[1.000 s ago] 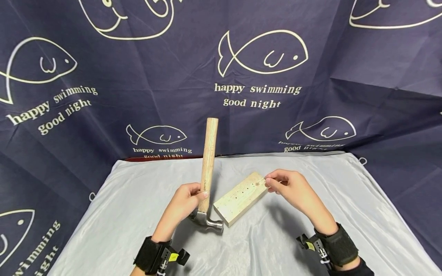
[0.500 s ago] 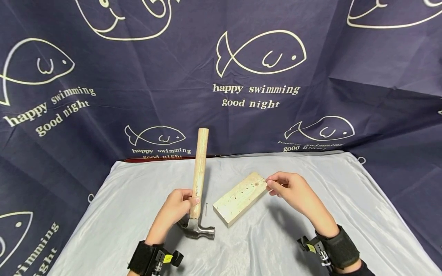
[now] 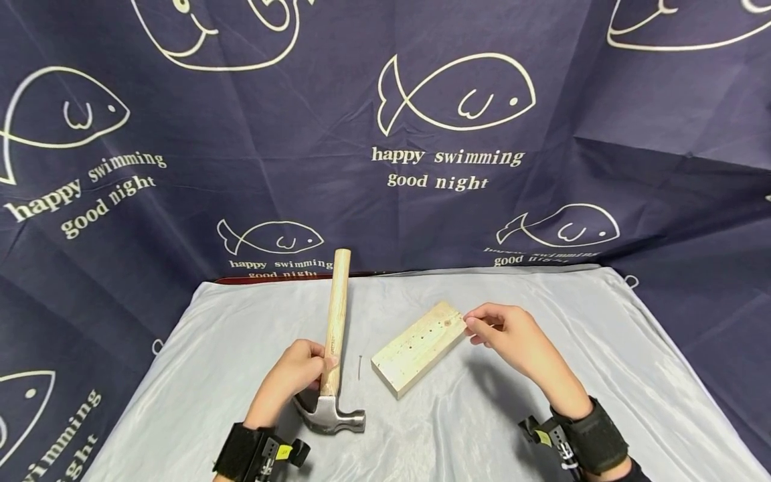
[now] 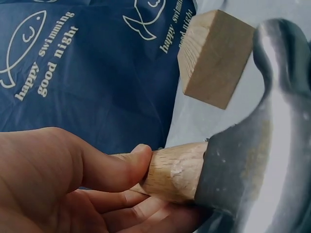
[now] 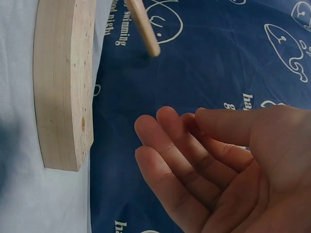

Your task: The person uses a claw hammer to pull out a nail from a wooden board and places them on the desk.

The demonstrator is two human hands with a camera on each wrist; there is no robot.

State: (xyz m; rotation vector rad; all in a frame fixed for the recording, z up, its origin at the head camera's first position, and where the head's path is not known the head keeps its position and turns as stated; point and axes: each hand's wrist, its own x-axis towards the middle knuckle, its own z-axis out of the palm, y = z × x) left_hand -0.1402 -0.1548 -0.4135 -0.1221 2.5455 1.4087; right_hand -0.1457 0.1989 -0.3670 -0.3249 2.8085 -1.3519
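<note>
My left hand (image 3: 295,367) grips the wooden handle of a claw hammer (image 3: 334,321) low down, close to the steel head. The handle points up and away; the head (image 4: 272,141) fills the right side of the left wrist view. My right hand (image 3: 508,331) is just off the far right end of a pale wooden block (image 3: 418,348) with several small holes. Its thumb and index finger (image 5: 170,131) come together, the other fingers loosely bent. Whether anything thin lies between the fingertips is hidden. One nail (image 3: 359,367) lies on the cloth between hammer and block.
A light grey cloth (image 3: 434,435) covers the table. Behind it hangs a dark blue curtain (image 3: 337,134) printed with white fish and words. Both wrists wear black straps with small cameras.
My left hand has moved left and nearer with the hammer, and the handle has dropped lower in view. The nail now shows. My right hand has shifted only slightly; the block stays put.
</note>
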